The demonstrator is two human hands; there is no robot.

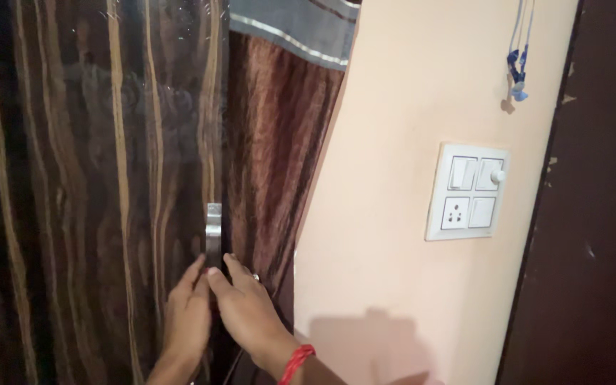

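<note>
- The left hand [188,308] lies flat against the glossy striped wardrobe door [87,178], fingers together and pointing up, just below the metal handle [213,232].
- The right hand [245,305], with a red thread band [296,362] at its wrist, curls its fingers over the door's edge right under the handle; it seems to grip the edge, though how tightly I cannot tell.
- The handle sits on the door's right edge, beside a brown curtain [276,157].
- The step in hand looks like moving this door by its edge.
- Judging from that, the next move calls for a steady pull or push with both hands, fingers kept out of the gap.
- A white switch panel [467,191] hangs on the peach wall [393,142], well apart.
</note>
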